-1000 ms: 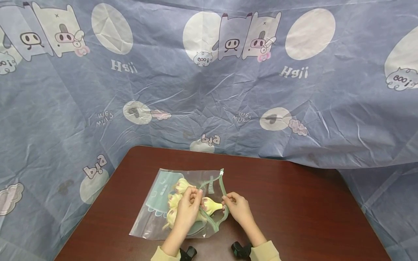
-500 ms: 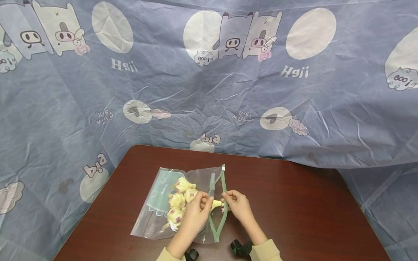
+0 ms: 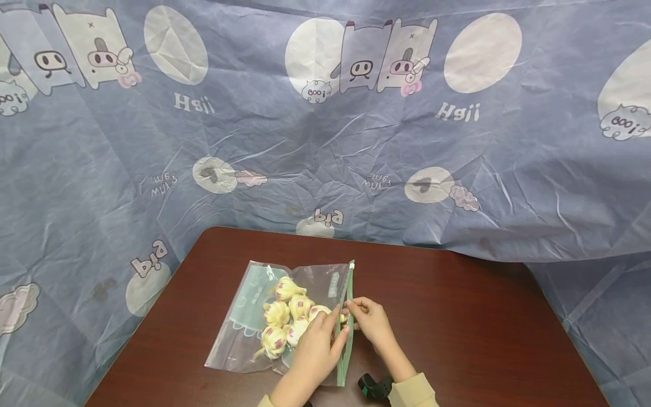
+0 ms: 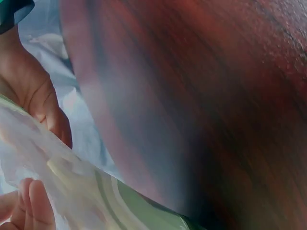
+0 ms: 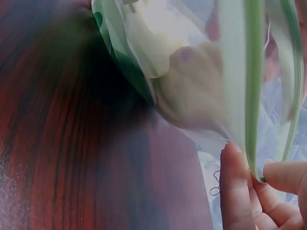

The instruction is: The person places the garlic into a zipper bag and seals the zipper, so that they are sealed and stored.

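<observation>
A clear zip bag (image 3: 239,339) lies flat on the dark red table (image 3: 458,322). Several pale yellow bulbs (image 3: 285,319) with pink ends sit inside it. Its green zip strip (image 3: 349,282) runs along the right edge with the two lips nearly together. My left hand (image 3: 337,329) lies over the bag by the strip. In the left wrist view the plastic (image 4: 72,191) passes between its thumb and fingertips (image 4: 31,203). My right hand (image 3: 351,310) pinches the strip at its middle. The right wrist view shows its fingertips (image 5: 235,191) on the green strip (image 5: 253,72).
A wrinkled blue cloth (image 3: 325,141) printed with cartoon pigs hangs behind the table and drapes over its far edge. A black wrist-mounted device (image 3: 373,387) shows at the near edge. Bare tabletop stretches to the right of the bag.
The left hand pushed the last bulb into the bag and drew out of the mouth. The wide-open green lips came together into a nearly straight line. The right hand kept its pinch.
</observation>
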`<state>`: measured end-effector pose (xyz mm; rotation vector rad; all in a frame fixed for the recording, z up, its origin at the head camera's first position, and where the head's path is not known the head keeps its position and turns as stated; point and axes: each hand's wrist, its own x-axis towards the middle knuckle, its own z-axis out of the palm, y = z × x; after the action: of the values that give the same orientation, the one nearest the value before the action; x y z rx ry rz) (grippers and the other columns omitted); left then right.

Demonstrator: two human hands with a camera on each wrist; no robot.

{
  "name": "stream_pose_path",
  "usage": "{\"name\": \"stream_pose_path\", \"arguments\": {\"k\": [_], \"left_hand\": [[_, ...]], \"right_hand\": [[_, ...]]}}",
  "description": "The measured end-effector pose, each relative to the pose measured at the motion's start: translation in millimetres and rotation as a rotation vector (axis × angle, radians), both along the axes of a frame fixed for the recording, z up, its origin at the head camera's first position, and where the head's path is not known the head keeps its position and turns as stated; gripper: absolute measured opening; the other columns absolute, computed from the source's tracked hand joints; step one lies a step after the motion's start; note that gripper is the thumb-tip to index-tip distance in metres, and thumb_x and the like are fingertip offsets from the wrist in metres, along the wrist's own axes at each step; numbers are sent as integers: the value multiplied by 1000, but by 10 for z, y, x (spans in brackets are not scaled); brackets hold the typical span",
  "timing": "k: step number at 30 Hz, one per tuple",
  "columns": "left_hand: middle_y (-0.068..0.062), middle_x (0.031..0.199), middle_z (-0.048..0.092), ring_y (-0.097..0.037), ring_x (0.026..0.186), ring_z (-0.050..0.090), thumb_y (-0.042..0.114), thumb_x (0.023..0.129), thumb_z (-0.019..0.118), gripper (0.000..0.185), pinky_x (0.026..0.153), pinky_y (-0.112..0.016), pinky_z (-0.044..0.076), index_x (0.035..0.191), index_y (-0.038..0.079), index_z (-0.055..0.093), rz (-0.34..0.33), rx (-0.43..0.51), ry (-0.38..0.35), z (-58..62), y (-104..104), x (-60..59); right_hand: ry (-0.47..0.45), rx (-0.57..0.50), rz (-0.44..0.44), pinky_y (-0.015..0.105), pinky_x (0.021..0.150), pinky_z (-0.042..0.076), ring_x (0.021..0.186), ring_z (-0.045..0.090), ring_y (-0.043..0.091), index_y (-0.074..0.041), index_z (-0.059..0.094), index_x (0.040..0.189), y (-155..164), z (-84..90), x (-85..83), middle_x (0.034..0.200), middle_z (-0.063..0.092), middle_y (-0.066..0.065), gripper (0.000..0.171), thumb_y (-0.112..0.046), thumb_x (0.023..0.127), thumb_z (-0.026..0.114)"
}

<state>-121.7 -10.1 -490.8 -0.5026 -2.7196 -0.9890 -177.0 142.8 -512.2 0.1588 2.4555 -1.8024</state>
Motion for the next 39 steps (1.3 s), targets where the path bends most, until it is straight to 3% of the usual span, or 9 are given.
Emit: {"name": "stream_pose_path", "arguments": {"k": [4, 10, 16, 19, 22, 29, 35, 37, 39], "left_hand": [[9, 79, 42, 0, 60, 26, 37, 101, 53, 47, 50, -13, 30, 135, 4, 59, -25, -63, -1, -2, 25, 18], [10, 72, 38, -1, 57, 23, 31, 101, 55, 39, 48, -13, 27, 129, 5, 64, -85, -117, -2, 1, 35, 0], [8, 72, 53, 2, 57, 33, 24, 99, 59, 27, 51, -15, 34, 116, 8, 72, -117, -61, -20, 97, -8, -110], [5, 78, 60, 0, 60, 42, 22, 98, 59, 20, 55, -18, 39, 107, 10, 72, -78, -15, -16, 194, -56, -268], [3, 79, 60, -4, 63, 49, 21, 98, 59, 18, 58, -20, 42, 107, 10, 71, -42, -37, -17, 302, -105, -486], [-7, 102, 65, -17, 81, 61, 18, 100, 56, 24, 72, -33, 52, 118, 5, 66, -97, -143, -171, 533, -109, -985], [-14, 124, 63, -29, 113, 62, 14, 100, 54, 32, 96, -44, 50, 130, 2, 60, -173, -161, -304, 490, 18, -1322], [-15, 133, 60, -28, 113, 61, 13, 100, 53, 36, 96, -43, 50, 135, 4, 57, -199, -169, -348, 453, 68, -1401], [-14, 140, 56, -26, 97, 63, 13, 101, 52, 40, 89, -40, 50, 141, 6, 52, -230, -181, -414, 420, 113, -1461]], "right_hand": [[-10, -53, -3, 32, 68, 59, 76, 71, 18, 3, 67, 111, -3, 9, 18, 93, 74, 12, 36, -31, 100, 58], [-40, -158, 6, 31, 70, 59, 85, 72, 19, 4, 66, 112, -2, 24, 32, 101, 74, 16, 51, -44, 100, 53], [-30, -113, 17, 31, 69, 58, 81, 70, 15, 1, 67, 108, 8, 29, 48, 99, 75, 12, 37, -34, 96, 63], [-28, -134, 13, 33, 68, 59, 76, 70, 17, 3, 66, 107, 5, 22, 55, 96, 75, 13, 34, -29, 96, 64], [-32, -165, 30, 33, 68, 59, 75, 70, 16, 5, 65, 108, 8, 11, 74, 97, 74, 16, 35, -28, 97, 63], [-41, -190, 43, 30, 68, 59, 76, 69, 11, 5, 64, 108, 25, 13, 121, 98, 75, 15, 33, -26, 97, 64], [-56, -207, 57, 31, 70, 59, 77, 69, 13, 7, 63, 109, 42, -18, 149, 97, 74, 14, 32, -22, 96, 65], [-58, -207, 65, 31, 70, 59, 78, 69, 14, 7, 62, 110, 52, -43, 156, 97, 74, 14, 31, -21, 96, 64], [-63, -207, 72, 31, 69, 59, 78, 70, 15, 7, 62, 110, 64, -67, 158, 98, 74, 14, 30, -20, 97, 64]]}}
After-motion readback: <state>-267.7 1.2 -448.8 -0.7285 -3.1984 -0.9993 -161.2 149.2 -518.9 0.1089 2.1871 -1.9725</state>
